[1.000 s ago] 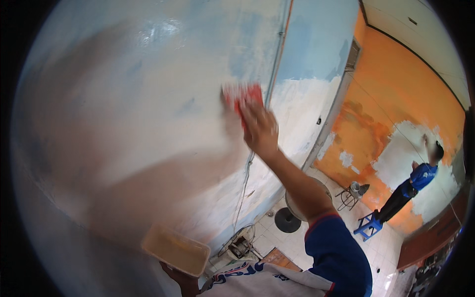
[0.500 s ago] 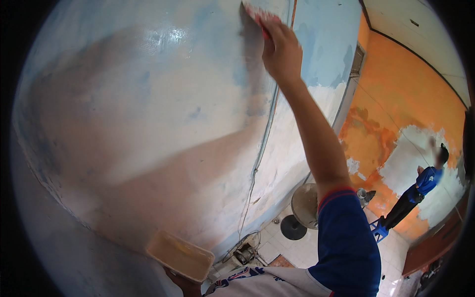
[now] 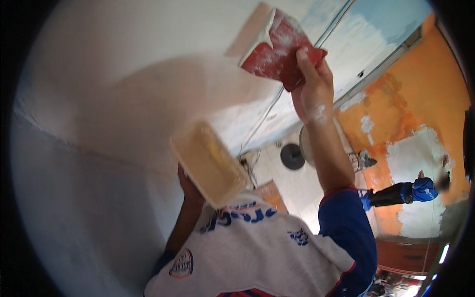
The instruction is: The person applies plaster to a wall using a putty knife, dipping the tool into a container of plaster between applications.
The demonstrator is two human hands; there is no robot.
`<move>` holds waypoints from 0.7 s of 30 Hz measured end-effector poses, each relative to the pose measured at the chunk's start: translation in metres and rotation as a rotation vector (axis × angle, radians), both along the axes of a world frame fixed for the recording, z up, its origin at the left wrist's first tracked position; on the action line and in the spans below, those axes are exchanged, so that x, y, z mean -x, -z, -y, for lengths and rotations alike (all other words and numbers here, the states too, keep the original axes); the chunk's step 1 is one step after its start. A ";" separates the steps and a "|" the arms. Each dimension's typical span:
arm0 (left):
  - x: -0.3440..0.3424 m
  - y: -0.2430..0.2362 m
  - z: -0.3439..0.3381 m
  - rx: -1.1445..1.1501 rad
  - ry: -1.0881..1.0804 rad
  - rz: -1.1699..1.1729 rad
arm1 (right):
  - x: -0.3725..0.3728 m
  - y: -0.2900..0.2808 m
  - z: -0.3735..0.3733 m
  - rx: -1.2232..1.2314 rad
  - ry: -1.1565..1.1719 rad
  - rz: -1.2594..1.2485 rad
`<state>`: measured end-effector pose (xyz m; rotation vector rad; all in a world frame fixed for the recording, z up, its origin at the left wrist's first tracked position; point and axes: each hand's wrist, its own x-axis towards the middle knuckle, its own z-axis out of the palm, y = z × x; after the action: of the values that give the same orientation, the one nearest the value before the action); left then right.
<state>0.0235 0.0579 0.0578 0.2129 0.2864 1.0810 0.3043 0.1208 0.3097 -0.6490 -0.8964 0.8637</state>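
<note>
The right hand (image 3: 312, 94) is raised high, its fingers closed around the lower edge of a red trowel (image 3: 279, 49). The trowel is smeared with white filler and held tilted, its top near the wall (image 3: 99, 99); whether the blade touches the wall cannot be told. The thumb lies along the trowel's right side, and dried white marks show on the back of the hand.

The left hand (image 3: 190, 190) is lower, near the chest, gripping a flat rectangular tray (image 3: 210, 163) from beneath. Only part of the hand shows below the tray; its fingers seem wrapped under the board, though the exact grip is hidden. The tray is pale yellow, coated with creamy filler, and tilts with its far end up toward the wall.

The wall is white and smooth over most of the view, with pale blue patches at the upper right. A thin pipe (image 3: 297, 69) runs down it diagonally behind the trowel.

To the right, an orange wall (image 3: 425, 99) carries large white patches. Another person in a blue top (image 3: 418, 190) stands by it, well apart. A dark round object (image 3: 293, 156) lies on the floor below the raised arm.
</note>
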 end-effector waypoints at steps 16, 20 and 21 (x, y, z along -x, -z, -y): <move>-0.008 0.028 -0.018 -0.133 -0.055 -0.074 | 0.028 0.094 0.026 0.398 -0.358 0.610; -0.010 0.033 -0.006 -0.051 -0.036 -0.137 | 0.026 0.112 0.040 0.296 -0.245 0.934; -0.013 0.030 -0.002 -0.015 -0.049 -0.172 | 0.029 0.112 0.043 0.328 -0.229 0.948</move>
<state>0.0366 0.0604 0.0276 0.3143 0.4401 1.1150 0.2748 0.0779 0.1976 -1.3091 -1.7186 0.9130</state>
